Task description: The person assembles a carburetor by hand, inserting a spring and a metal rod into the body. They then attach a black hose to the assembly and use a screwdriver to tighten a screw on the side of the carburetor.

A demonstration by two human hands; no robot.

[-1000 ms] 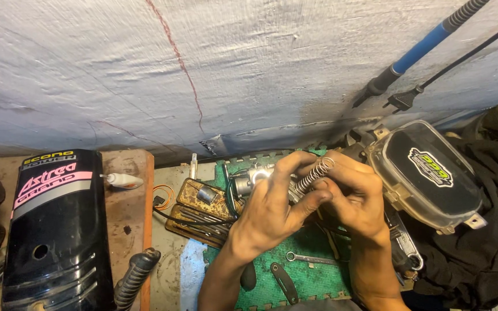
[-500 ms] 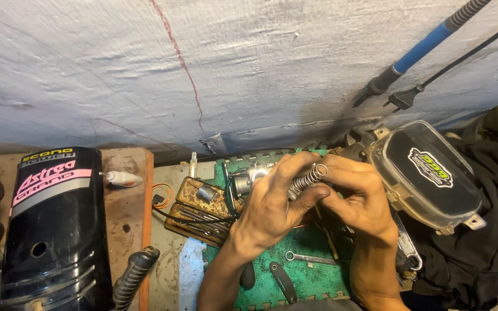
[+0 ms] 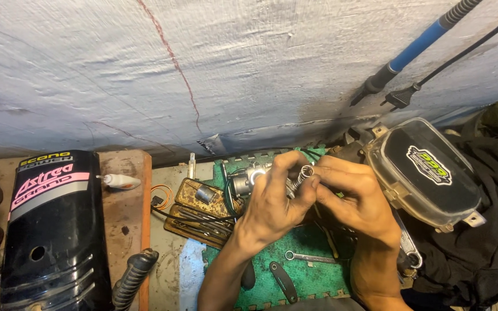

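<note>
Fingers of the left hand and right hand pinch a small coil spring above the green mat; light, springy and probably slippery, it seems best gripped at its ends.

Both hands pinch a small coiled spring over the green mat

1. Black motorcycle cover, far left of the green mat: pink, white and yellow lettering decal near its top.
2. Black clear-edged housing, right of the mat: small yellow-green oval sticker.
</note>
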